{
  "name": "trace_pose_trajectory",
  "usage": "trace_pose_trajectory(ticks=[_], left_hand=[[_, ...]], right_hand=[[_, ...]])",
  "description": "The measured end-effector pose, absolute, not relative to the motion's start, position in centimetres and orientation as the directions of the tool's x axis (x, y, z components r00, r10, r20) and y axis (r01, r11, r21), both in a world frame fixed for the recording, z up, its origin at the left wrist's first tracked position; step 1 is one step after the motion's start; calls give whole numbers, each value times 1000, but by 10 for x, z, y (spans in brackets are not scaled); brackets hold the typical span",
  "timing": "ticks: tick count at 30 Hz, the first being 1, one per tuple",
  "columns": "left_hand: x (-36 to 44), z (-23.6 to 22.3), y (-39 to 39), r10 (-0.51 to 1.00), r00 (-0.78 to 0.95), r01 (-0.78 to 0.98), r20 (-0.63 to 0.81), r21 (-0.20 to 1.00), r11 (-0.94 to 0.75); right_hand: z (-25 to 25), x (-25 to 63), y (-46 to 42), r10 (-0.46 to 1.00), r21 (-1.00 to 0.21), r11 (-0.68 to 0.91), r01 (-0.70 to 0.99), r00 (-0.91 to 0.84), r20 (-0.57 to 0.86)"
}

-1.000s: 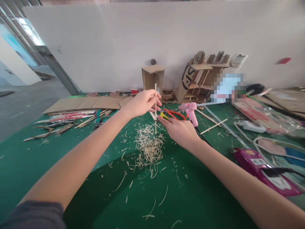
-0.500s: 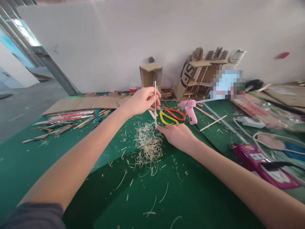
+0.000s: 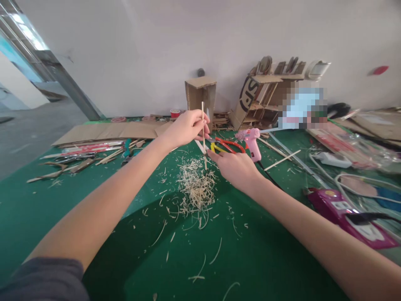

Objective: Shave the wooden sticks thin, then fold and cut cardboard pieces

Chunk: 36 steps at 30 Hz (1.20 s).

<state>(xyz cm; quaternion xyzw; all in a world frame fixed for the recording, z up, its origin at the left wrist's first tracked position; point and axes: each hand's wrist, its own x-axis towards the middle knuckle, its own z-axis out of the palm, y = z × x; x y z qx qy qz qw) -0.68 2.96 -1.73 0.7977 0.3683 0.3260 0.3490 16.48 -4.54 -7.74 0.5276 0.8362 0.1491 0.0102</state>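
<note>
A thin pale wooden stick (image 3: 203, 109) stands nearly upright, pinched near its upper part by the fingers of my left hand (image 3: 189, 127). My right hand (image 3: 236, 169) is closed beside the lower half of the stick, its fingertips against it; whatever lies inside that grip is hidden. The stick's lower end hangs over a heap of fine wood shavings (image 3: 199, 190). Just beyond my right hand lie red-handled scissors or pliers (image 3: 233, 145) and a yellow handle (image 3: 215, 147), both partly covered by it.
A pink glue gun (image 3: 253, 144) rests to the right, near a purple power strip (image 3: 347, 215) with cords. Cardboard boxes (image 3: 200, 82) stand against the wall. At left are a flat cardboard sheet (image 3: 109, 134), sticks and teal-handled pliers (image 3: 126, 148) on the green table (image 3: 150, 271).
My right hand has moved up along the stick, so more of its lower end shows. My left hand keeps its hold. The view has shifted slightly.
</note>
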Motion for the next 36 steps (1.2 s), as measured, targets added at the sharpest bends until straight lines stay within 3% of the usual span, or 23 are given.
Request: trace_pose_trajectory(ticks=[4, 9, 15, 23, 30, 36], left_hand=[[-7, -16, 29, 808, 526, 348, 263, 801, -487], [-7, -15, 27, 777, 557, 335, 292, 777, -533], [-6, -16, 27, 771, 557, 330, 310, 769, -548], [-4, -14, 23, 769, 553, 325, 320, 767, -553], [-4, -17, 28, 799, 526, 344, 292, 786, -513], [-5, -20, 32, 795, 527, 329, 301, 790, -518]], right_hand=[[-87, 165, -49, 865, 250, 472, 846, -499, 55], [-88, 170, -47, 844, 226, 503, 835, -530, 81], [-75, 170, -44, 869, 269, 369, 890, -433, 239], [-80, 163, -51, 862, 248, 487, 838, -507, 21], [-73, 171, -44, 877, 275, 372, 887, -433, 209], [-79, 172, -38, 886, 206, 395, 895, -431, 172]])
